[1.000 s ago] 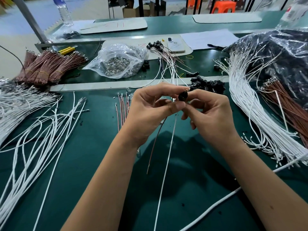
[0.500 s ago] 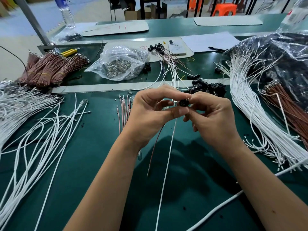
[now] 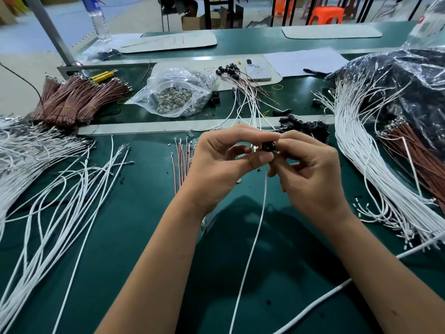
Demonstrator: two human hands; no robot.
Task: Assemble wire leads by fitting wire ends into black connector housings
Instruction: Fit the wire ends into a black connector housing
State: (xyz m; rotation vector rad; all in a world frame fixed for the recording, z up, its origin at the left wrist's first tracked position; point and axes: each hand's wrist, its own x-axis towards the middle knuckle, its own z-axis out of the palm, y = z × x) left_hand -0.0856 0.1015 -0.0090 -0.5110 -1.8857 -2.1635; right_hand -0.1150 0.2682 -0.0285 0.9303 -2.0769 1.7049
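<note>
I hold both hands up over the green mat. My right hand [image 3: 310, 174] pinches a small black connector housing [image 3: 267, 146] between thumb and forefinger. My left hand [image 3: 221, 165] is just left of it, fingers curled, pinching the end of a white wire [image 3: 257, 225] that hangs down toward me. A bit of shiny metal terminal [image 3: 253, 148] shows in the small gap between my left fingers and the housing. How far the terminal sits inside the housing is hidden.
A pile of black housings [image 3: 305, 127] lies just behind my hands. White wires spread at left [image 3: 48, 189] and right [image 3: 361, 165]. Brown wire bundles [image 3: 77, 100], a bag of terminals [image 3: 175, 95], finished leads [image 3: 243, 92] and loose brown wires [image 3: 180, 162] surround them.
My left fingers have drawn slightly away from the housing, so a gap with the metal terminal now shows. The brown wire hanging below my left hand is no longer seen.
</note>
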